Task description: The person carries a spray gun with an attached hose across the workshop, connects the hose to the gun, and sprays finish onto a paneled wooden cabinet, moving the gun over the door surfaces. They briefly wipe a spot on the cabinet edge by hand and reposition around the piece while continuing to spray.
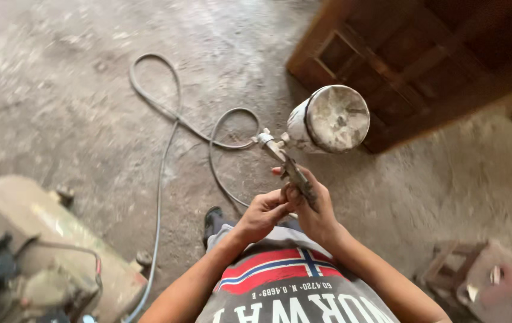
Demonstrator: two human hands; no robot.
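Note:
A paint-stained spray gun [289, 161] with a white cup [329, 119] on top is held up in front of my chest. My right hand [317, 209] is wrapped around the gun's grip. My left hand [263, 212] pinches at the base of the handle with its fingertips, touching the right hand. A grey air hose [166, 113] loops over the concrete floor behind the gun and runs toward my feet.
A brown wooden panelled door [423, 60] lies on the floor at the upper right. A dusty compressor-like machine [40, 251] sits at the lower left. A small wooden stool [483, 278] with scraps stands at the lower right.

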